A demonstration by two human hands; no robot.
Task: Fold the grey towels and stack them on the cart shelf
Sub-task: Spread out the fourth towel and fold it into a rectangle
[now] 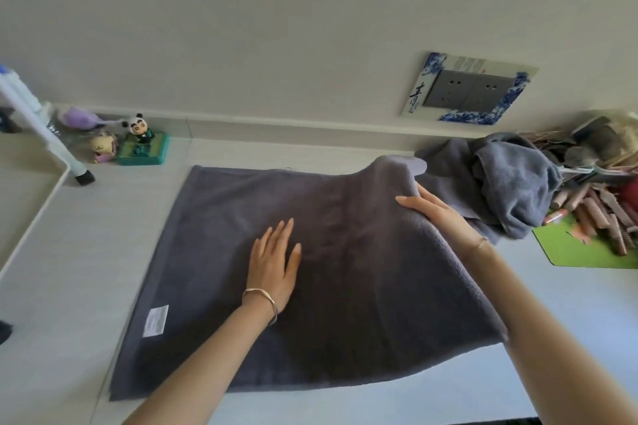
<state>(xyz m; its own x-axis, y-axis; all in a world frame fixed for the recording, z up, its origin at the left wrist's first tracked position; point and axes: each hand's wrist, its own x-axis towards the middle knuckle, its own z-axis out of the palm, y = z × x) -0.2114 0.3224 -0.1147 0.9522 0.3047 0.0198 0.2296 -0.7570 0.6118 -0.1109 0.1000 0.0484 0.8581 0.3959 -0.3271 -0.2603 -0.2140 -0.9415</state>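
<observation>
Dark grey towel [241,252] lies spread on the pale surface, centre of view, white label [156,320] at the near-left corner. Its right side is raised off the surface, mid-fold. Left hand [272,266] is flat on the middle, fingers straight, pinning the cloth. Right hand [435,210] grasps the raised right edge, fingers over the top, thumb hidden underneath.

Step looks like the first fold, right half over left. To do it well:
- Keep the left palm on the intended crease line.
- Carry the edge across low and even.
- Match corners to the left edge.
- Smooth outward before letting go.

Heap of grey towels [500,183] sits just behind the right hand, unfolded. White tray rim [27,203] at far left is probably the cart shelf. Panda figurine [139,129] stands near the wall, green mat [587,252] at right.
</observation>
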